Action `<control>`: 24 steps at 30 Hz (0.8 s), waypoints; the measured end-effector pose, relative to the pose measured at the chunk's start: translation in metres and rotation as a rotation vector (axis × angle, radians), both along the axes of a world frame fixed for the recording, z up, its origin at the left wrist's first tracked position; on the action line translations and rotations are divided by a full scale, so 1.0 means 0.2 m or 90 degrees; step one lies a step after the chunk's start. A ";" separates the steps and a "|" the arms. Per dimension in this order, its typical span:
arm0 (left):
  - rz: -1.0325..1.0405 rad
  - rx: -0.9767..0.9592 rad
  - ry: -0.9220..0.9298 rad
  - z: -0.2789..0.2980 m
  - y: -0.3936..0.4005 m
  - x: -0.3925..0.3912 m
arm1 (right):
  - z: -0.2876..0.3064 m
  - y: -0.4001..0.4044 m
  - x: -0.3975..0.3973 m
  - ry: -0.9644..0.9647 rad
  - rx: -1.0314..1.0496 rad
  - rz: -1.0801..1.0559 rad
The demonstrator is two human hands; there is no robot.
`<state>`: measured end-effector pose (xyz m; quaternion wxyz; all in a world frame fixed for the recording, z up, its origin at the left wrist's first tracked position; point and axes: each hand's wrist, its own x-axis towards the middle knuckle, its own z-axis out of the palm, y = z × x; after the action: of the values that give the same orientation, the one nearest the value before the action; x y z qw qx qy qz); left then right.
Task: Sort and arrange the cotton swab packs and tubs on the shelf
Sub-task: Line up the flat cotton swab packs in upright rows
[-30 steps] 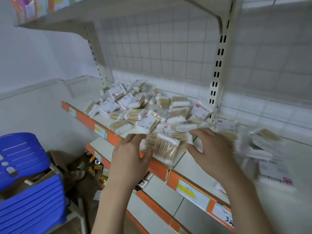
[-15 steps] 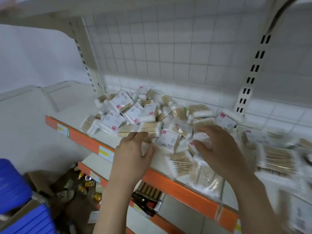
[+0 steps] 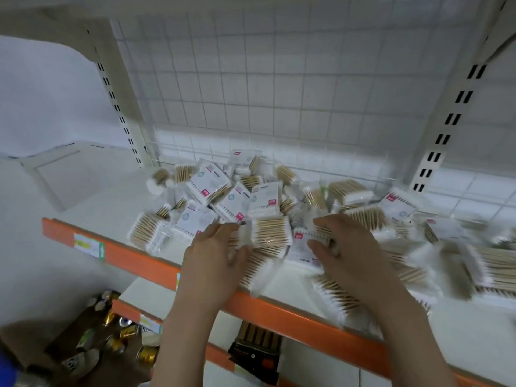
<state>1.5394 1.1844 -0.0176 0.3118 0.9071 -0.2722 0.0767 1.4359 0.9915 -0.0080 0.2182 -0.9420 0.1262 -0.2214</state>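
- Left hand [image 3: 213, 261]: reaches over the orange front edge of the shelf [image 3: 117, 202]; fingers lightly bent, tips resting on a cotton swab pack [image 3: 269, 231] in the middle of the heap; thumb lies against the side of the packs. No closed grip shows.
- Right hand [image 3: 350, 255]: set just right of the left hand, palm down over the packs; fingers curled round the edge of a white-labelled pack [image 3: 303, 247], thumb at its near side. Motion blur softens the fingertips.
- Pile of packs [image 3: 240, 196]: loose heap of clear packets of wooden-stick swabs, lying at all angles on the shelf between the two slotted uprights; some face up with white labels bearing a small pink mark, others show the tan sticks.
- Blurred packs [image 3: 480, 263]: more of the same to the right of the right hand, spread along the shelf; detail too smeared to read.
- Orange strip [image 3: 279, 308]: runs along the shelf's front edge beneath both wrists; a pale price label [image 3: 89, 244] is stuck on it at the left.
- Wire grid [image 3: 265, 79]: white mesh back panel behind the pile.
- Lower shelf [image 3: 148, 297]: below, with its own orange edge; a dark packet [image 3: 255, 350] sits on it under the left forearm.
- Cardboard box [image 3: 97, 356]: at lower left on the floor, holding small gold-coloured cans and other items.
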 end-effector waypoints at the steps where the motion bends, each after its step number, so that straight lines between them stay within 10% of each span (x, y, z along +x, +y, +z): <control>1: -0.009 -0.003 -0.002 0.00 -0.01 0.01 | 0.00 0.00 0.00 0.007 -0.009 -0.005; 24: -0.089 -0.060 -0.028 0.07 -0.35 0.10 | 0.08 -0.30 -0.02 0.018 -0.055 -0.096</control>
<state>1.5592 1.1146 -0.0027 0.3526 0.8684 -0.3378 0.0870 1.4311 0.9319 0.0084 0.1586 -0.9413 0.1903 -0.2293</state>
